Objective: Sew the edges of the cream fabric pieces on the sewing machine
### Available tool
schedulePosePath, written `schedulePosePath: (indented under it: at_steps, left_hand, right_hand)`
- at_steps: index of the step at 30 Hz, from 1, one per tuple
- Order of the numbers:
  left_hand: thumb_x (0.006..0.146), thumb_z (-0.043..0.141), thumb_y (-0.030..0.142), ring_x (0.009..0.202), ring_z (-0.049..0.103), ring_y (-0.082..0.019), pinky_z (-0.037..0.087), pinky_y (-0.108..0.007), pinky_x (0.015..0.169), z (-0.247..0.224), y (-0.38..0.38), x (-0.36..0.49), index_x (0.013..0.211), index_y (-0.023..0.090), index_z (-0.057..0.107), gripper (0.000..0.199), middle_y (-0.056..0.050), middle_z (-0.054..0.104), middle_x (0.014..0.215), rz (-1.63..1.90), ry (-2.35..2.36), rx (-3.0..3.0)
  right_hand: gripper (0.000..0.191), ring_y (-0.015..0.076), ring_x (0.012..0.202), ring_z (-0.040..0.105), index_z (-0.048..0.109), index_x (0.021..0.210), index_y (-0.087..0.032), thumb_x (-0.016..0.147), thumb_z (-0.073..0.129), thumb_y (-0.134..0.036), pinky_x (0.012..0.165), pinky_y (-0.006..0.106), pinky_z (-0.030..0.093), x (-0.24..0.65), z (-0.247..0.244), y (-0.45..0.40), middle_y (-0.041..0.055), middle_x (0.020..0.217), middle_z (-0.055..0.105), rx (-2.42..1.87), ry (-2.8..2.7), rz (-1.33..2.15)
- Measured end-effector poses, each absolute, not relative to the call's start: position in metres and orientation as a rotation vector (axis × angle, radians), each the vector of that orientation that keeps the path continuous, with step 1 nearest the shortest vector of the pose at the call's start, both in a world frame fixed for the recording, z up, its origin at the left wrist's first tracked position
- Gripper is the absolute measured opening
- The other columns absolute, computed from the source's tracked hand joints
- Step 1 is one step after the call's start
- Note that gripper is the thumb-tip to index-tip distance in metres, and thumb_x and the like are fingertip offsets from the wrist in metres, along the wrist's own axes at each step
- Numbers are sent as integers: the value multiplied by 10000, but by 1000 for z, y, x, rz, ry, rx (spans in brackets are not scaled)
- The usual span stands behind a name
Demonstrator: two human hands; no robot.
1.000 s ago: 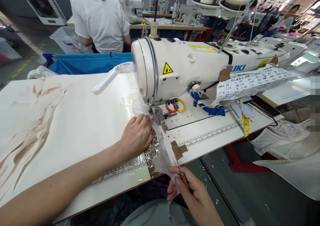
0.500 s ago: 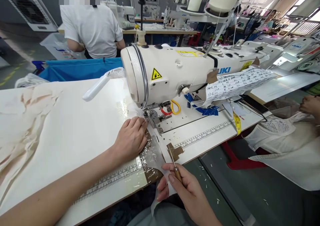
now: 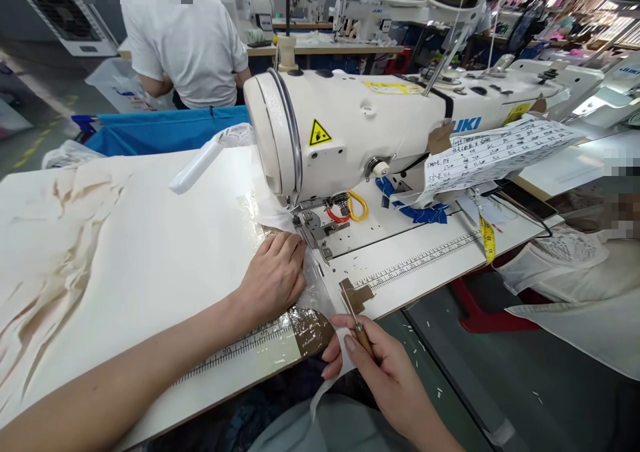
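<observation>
A white sewing machine [image 3: 345, 129] stands on the table, with white fabric [image 3: 273, 213] behind its presser foot [image 3: 299, 220]. Just in front of the foot, my left hand [image 3: 275, 272] lies with its fingers together and curled, pressing on the cloth. My right hand [image 3: 387, 375] is closed around the wooden handle of an awl [image 3: 364, 340], whose metal shaft points up and away. Between the fingers of that same hand passes a thin white fabric strip [image 3: 325, 387], its end hanging over the table edge. The needle tip is too small to make out.
Pale fabric [image 3: 55, 239] lies heaped at the left. A white tube-shaped piece [image 3: 197, 165] rests behind. Printed rulers [image 3: 420, 259] run along the table front. A paper sheet [image 3: 495, 152] and a yellow tape measure [image 3: 487, 239] are at the right. Another person [image 3: 185, 45] sits beyond.
Both hands appear slightly further right as the whole view shifts. The white fabric has moved toward the machine, leaving more brown table surface showing near the edge. My grips look the same.
</observation>
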State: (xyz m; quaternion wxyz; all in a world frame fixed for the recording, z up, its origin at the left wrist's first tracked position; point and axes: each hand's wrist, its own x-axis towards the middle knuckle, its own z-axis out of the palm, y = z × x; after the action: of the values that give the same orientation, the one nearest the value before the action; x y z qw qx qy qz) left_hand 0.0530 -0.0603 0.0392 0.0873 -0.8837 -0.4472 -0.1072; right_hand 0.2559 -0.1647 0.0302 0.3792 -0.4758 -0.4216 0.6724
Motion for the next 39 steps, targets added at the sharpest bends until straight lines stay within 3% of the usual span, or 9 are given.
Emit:
schedulePosePath:
  at_steps: [11, 17, 23, 28, 30, 34, 39]
  left_hand:
    - [939, 408, 214, 1115, 457, -306, 441, -441, 985, 42, -56, 52, 1270, 12, 522, 404, -181, 515, 1234, -229, -1488, -2666]
    - [947, 430, 243, 1132, 451, -290, 429, -430, 1019, 41, -56, 51, 1285, 9, 508, 419, -172, 501, 1280, -205, -1552, -2704]
    - [1004, 326, 167, 1040, 517, -234, 496, -376, 935, 43, -44, 39, 1261, 33, 522, 350, -149, 558, 1214, -264, -1661, -2700]
    - [955, 392, 86, 1129, 512, -265, 518, -374, 907, 41, -1, 7, 1246, 47, 520, 321, -179, 551, 1257, -259, -1695, -2516]
    - [966, 398, 124, 1083, 537, -268, 528, -372, 858, 41, 19, -2, 1207, 62, 538, 285, -176, 580, 1192, -204, -1612, -2541]
    - [977, 347, 131, 939, 589, -280, 517, -378, 756, 42, 47, -12, 1182, 103, 579, 311, -148, 628, 1004, -110, -1456, -2598]
    - [980, 297, 138, 982, 619, -284, 487, -363, 749, 47, 47, -31, 1329, 175, 541, 428, -113, 654, 1030, 178, -1491, -2536]
  right_hand:
    - [345, 196, 779, 727, 612, 1179, -212, 991, 488, -473, 733, 272, 578, 269, 28, -165, 61, 886, 737, -1238, -1335, 1626]
    - [299, 198, 944, 722, 683, 1175, -248, 960, 556, -413, 778, 208, 567, 296, 31, -149, 63, 1076, 751, -1381, -1798, 1051]
    - [301, 147, 681, 664, 621, 1169, -219, 988, 474, -409, 614, 211, 541, 308, 38, -98, 43, 876, 714, -1344, -1926, 842]
    - [411, 201, 600, 620, 612, 1183, -153, 932, 445, -433, 578, 291, 493, 318, 32, -46, 55, 742, 686, -1692, -1986, 258]
    - [441, 244, 679, 654, 583, 1233, -117, 925, 418, -385, 616, 323, 497, 320, 29, -29, 97, 809, 710, -1770, -1970, 150]
    - [462, 287, 996, 658, 534, 1329, -97, 928, 332, -206, 721, 338, 503, 312, 27, -8, 187, 1185, 664, -1848, -1994, 15]
    - [417, 260, 900, 666, 568, 1343, -175, 976, 383, -244, 635, 310, 477, 300, 33, -1, 160, 1245, 606, -1907, -2133, -66]
